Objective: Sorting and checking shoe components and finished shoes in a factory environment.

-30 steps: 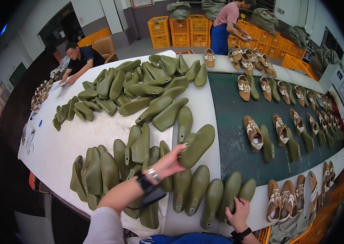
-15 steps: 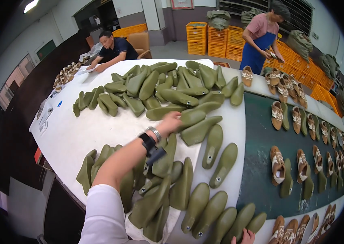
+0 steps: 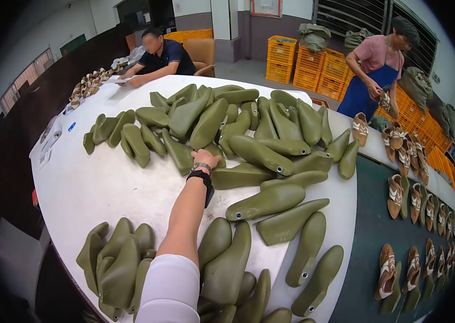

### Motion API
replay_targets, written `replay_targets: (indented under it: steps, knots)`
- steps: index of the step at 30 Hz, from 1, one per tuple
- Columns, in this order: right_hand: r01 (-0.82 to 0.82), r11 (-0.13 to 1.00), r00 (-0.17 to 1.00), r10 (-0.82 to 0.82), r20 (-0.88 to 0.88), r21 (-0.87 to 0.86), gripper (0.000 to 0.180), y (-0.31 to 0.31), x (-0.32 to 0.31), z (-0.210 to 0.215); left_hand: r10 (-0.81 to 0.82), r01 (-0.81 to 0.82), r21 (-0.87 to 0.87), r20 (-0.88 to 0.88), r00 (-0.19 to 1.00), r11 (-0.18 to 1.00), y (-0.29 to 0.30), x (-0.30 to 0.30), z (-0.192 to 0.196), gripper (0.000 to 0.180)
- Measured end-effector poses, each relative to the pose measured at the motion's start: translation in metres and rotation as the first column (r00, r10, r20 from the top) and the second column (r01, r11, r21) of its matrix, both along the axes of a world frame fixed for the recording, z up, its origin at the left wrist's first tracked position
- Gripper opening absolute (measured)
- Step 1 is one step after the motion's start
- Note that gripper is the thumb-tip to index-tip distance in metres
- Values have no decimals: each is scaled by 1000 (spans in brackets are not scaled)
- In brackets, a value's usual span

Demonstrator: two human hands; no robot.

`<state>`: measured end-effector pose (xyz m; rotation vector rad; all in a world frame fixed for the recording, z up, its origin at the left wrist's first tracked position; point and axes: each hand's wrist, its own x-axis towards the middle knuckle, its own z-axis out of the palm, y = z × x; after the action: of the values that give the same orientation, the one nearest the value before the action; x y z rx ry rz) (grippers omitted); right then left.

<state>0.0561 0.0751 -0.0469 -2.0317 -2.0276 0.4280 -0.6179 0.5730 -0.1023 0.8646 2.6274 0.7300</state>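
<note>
The left hand [image 3: 206,159] reaches into the far shoe-last pile [image 3: 227,124] mid-table, grip hidden; right hand unseen.

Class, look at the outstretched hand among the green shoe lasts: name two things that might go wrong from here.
1. The left hand reaches into the heaped pile of lasts; pulling one might shift those leaning on it.
2. The near lasts lie close to the white table's edge; a nudge from the sleeve may push one off.
</note>
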Motion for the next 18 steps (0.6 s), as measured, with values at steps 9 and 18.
replay_targets:
  steps: [9, 18]
  knots:
    - [49, 998, 998, -51, -32, -33, 54, 8, -7, 0, -95, 104, -183, 58, 994, 978, -43, -41, 15, 109]
    - [43, 998, 999, -42, -23, 51, 51, 17, -16, 10, -28, -56, 56, 910, 414, 997, -212, -21, 120, 42]
